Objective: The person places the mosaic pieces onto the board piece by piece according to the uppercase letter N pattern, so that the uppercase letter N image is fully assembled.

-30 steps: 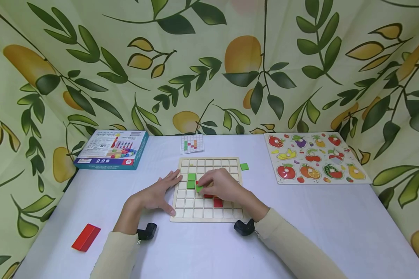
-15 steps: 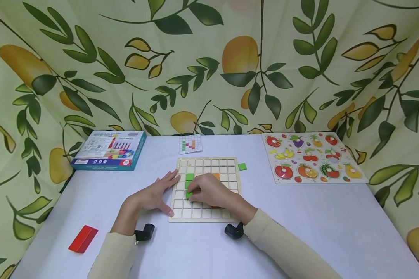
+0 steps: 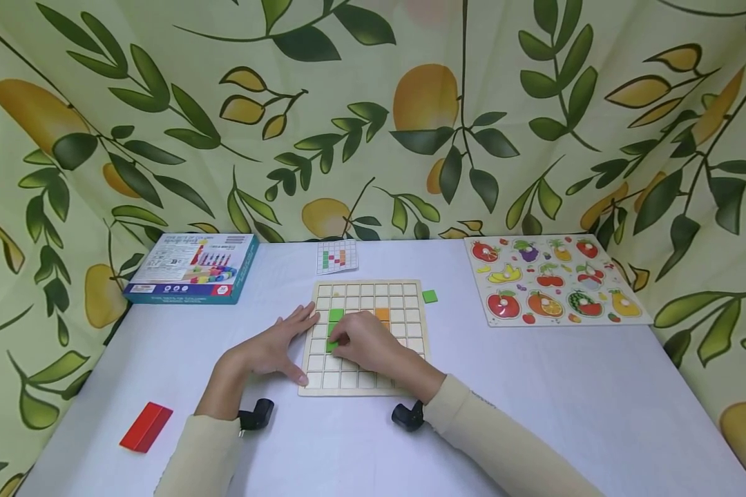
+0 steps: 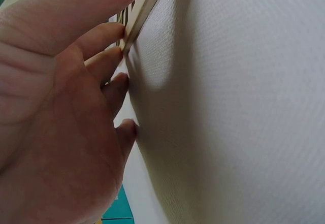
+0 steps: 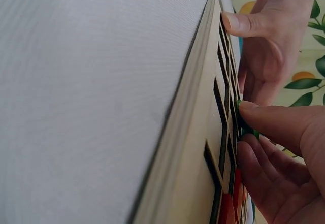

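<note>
A wooden grid board (image 3: 363, 392) lies mid-table. My left hand (image 3: 273, 351) spreads along its left edge, thumb and fingertips touching the frame, fingers fairly straight. My right hand (image 3: 369, 342) pinches a green square tile (image 5: 246, 126) between thumb and fingers, at a cell in the board's left part. Just above it in the head view, a green tile (image 3: 336, 315) sits in the grid, with more green below it partly covered by the fingers. An orange tile (image 3: 382, 315) shows beyond the right hand. Red tiles (image 5: 228, 209) appear in the right wrist view; the hand hides them in the head view.
A loose green tile (image 3: 429, 296) lies right of the board, and a small pattern card (image 3: 337, 257) behind it. A toy box (image 3: 189, 268) stands back left, a fruit puzzle board (image 3: 556, 281) back right. A red block (image 3: 146, 428) lies front left.
My right hand has moved left across the board with the green tile, down to a cell below the other green tiles. The orange tile has come into view. The left hand stays put.
</note>
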### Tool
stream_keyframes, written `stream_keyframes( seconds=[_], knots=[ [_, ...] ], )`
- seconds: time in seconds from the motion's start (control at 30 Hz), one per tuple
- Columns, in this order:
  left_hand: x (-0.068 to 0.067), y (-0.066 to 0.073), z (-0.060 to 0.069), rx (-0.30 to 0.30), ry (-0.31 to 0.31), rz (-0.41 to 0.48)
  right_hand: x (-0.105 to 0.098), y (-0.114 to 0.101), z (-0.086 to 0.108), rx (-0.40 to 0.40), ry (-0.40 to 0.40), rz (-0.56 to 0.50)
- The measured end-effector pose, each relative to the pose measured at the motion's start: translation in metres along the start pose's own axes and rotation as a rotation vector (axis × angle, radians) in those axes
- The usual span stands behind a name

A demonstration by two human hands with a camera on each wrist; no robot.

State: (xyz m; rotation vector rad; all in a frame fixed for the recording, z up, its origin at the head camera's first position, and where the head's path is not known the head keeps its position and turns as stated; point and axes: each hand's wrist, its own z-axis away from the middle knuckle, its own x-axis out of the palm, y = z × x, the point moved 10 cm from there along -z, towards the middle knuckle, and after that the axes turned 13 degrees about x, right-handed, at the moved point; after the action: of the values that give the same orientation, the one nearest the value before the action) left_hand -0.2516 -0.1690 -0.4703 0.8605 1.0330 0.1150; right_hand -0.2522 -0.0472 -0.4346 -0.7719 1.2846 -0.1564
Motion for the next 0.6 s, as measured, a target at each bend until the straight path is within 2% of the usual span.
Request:
stream_keyframes(
  seconds=[0.6],
  knots=[
    [0.0004,0.0019,-0.0001,-0.011,-0.025,-0.011,0.0002,-0.0015,-0.001,0.053,0.057,0.064]
  ],
)
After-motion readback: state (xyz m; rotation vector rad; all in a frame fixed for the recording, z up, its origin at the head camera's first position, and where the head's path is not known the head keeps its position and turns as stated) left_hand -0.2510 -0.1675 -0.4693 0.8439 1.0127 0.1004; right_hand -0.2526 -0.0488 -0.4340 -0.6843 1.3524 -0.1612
